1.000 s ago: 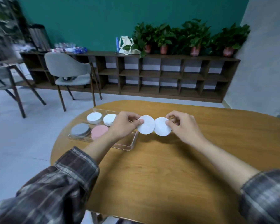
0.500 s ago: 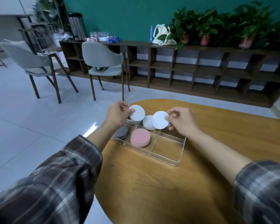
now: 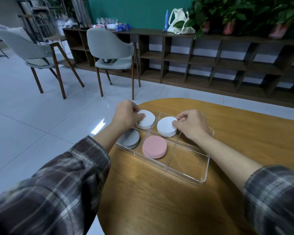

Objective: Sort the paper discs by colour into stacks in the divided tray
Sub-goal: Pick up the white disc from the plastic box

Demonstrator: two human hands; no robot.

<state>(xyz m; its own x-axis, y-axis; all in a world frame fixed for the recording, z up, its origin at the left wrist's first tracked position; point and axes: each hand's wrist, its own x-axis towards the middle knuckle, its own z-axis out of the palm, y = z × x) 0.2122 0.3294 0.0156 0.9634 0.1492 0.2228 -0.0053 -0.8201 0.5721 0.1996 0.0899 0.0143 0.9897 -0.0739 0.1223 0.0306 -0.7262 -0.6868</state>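
A clear divided tray [image 3: 190, 172] lies on the wooden table. Its far left compartment holds a pale stack, and my left hand [image 3: 126, 114] pinches the white disc [image 3: 147, 117] lying on top of it. In the far middle compartment stands a white stack, whose top disc [image 3: 165, 125] my right hand [image 3: 190, 123] pinches at the right edge. Closer to me, a grey stack [image 3: 130, 138] fills the near left compartment and a pink stack [image 3: 154, 146] the near middle one. The two right compartments hold nothing.
The oval wooden table [image 3: 159, 200] ends just left of the tray, with tiled floor beyond. Two grey chairs [image 3: 112, 48] stand on the floor further back. A low dark shelf unit [image 3: 210, 61] with potted plants runs along the green wall.
Both hands carried their white discs from above the table down onto the two far stacks in the tray. The camera view swung left and closer to the tray.
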